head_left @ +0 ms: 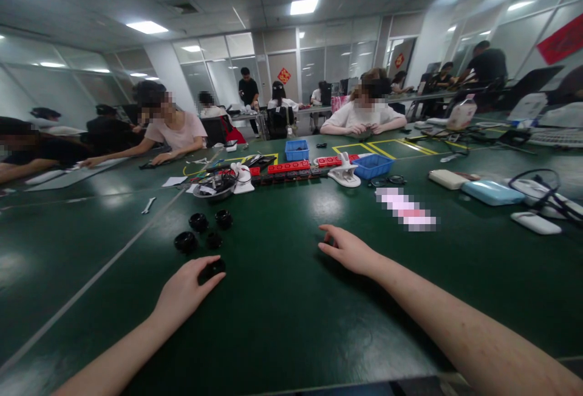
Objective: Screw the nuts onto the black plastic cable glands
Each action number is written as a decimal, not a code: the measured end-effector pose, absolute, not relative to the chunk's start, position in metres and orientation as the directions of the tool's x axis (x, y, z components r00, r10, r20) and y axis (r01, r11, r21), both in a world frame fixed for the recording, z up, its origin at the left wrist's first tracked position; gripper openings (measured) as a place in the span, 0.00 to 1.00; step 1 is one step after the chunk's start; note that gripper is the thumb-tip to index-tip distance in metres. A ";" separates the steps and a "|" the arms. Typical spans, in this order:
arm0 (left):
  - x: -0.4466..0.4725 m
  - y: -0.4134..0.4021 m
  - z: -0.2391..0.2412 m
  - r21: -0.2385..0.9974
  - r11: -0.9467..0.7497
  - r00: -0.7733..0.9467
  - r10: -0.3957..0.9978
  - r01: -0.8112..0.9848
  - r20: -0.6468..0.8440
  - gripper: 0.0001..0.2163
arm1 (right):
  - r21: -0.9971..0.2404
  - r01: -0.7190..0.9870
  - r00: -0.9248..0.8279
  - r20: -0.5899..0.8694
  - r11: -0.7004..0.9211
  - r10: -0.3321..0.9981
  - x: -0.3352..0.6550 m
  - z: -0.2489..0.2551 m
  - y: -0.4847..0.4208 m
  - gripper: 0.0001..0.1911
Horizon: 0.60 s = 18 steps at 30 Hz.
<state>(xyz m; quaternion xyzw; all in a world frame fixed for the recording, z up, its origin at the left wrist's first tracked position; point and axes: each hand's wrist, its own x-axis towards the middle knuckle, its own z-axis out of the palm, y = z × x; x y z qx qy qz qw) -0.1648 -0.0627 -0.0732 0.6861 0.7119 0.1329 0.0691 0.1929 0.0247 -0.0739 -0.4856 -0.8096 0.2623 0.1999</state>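
Observation:
My left hand (184, 290) lies on the green table (282, 311) with thumb and fingers closed round a small black round part (214, 269). Several more black round parts (199, 222) sit just beyond it in a loose cluster. My right hand (348, 250) rests on the table to the right, fingers stretched forward and slightly curled, holding nothing that I can see.
A metal bowl (214, 188) with small items, a row of red blocks (291, 167), two blue bins (372, 166), white clamps (345, 174) and a wrench (148, 204) lie farther back. Cases and cables (542, 192) are at right. Other people sit across the table.

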 end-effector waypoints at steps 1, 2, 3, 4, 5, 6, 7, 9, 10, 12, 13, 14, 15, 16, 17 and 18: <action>-0.169 -0.064 -0.073 0.277 0.037 -0.063 0.994 0.960 0.086 0.24 | -0.619 0.681 -0.449 0.069 0.391 0.891 0.193 -0.074 0.025 0.27; -0.174 -0.066 -0.073 0.272 0.048 -0.075 0.993 0.961 0.088 0.24 | -0.619 0.681 -0.449 0.068 0.390 0.891 0.193 -0.073 0.024 0.27; -0.178 -0.067 -0.073 0.269 0.059 -0.086 0.992 0.961 0.091 0.25 | -0.618 0.683 -0.448 0.067 0.389 0.892 0.193 -0.073 0.024 0.27; -0.181 -0.069 -0.073 0.267 0.068 -0.096 0.991 0.961 0.092 0.25 | -0.617 0.684 -0.447 0.065 0.388 0.892 0.193 -0.072 0.024 0.27; -0.185 -0.070 -0.073 0.264 0.078 -0.106 0.990 0.961 0.093 0.25 | -0.616 0.686 -0.446 0.063 0.386 0.893 0.193 -0.072 0.024 0.27; -0.188 -0.071 -0.073 0.261 0.088 -0.115 0.989 0.961 0.093 0.25 | -0.615 0.688 -0.445 0.061 0.385 0.893 0.193 -0.071 0.024 0.27; -0.190 -0.072 -0.073 0.258 0.096 -0.123 0.988 0.961 0.091 0.25 | -0.613 0.690 -0.445 0.059 0.384 0.894 0.193 -0.071 0.023 0.27; -0.194 -0.073 -0.074 0.255 0.108 -0.136 0.986 0.961 0.095 0.26 | -0.610 0.693 -0.447 0.054 0.384 0.893 0.192 -0.071 0.023 0.28; -0.195 -0.073 -0.074 0.254 0.114 -0.143 0.985 0.961 0.101 0.26 | -0.609 0.694 -0.448 0.053 0.385 0.892 0.192 -0.071 0.023 0.28; -0.197 -0.073 -0.073 0.249 0.122 -0.154 0.982 0.961 0.113 0.26 | -0.606 0.694 -0.451 0.054 0.388 0.891 0.192 -0.071 0.024 0.28; -0.198 -0.073 -0.073 0.245 0.128 -0.160 0.980 0.961 0.117 0.25 | -0.605 0.695 -0.451 0.056 0.390 0.891 0.192 -0.072 0.024 0.28; -0.199 -0.073 -0.073 0.241 0.133 -0.166 0.979 0.961 0.119 0.25 | -0.604 0.694 -0.452 0.057 0.391 0.890 0.192 -0.072 0.024 0.28; -0.199 -0.072 -0.073 0.237 0.140 -0.172 0.978 0.961 0.118 0.24 | -0.603 0.694 -0.452 0.059 0.392 0.890 0.192 -0.072 0.024 0.27; -0.200 -0.072 -0.073 0.236 0.147 -0.177 0.977 0.961 0.116 0.24 | -0.603 0.694 -0.452 0.060 0.393 0.890 0.192 -0.072 0.024 0.27; -0.202 -0.072 -0.072 0.235 0.152 -0.183 0.977 0.960 0.113 0.24 | -0.603 0.694 -0.452 0.061 0.394 0.890 0.192 -0.073 0.025 0.27; -0.203 -0.072 -0.072 0.236 0.158 -0.188 0.976 0.959 0.109 0.24 | -0.603 0.693 -0.453 0.062 0.395 0.890 0.192 -0.073 0.025 0.27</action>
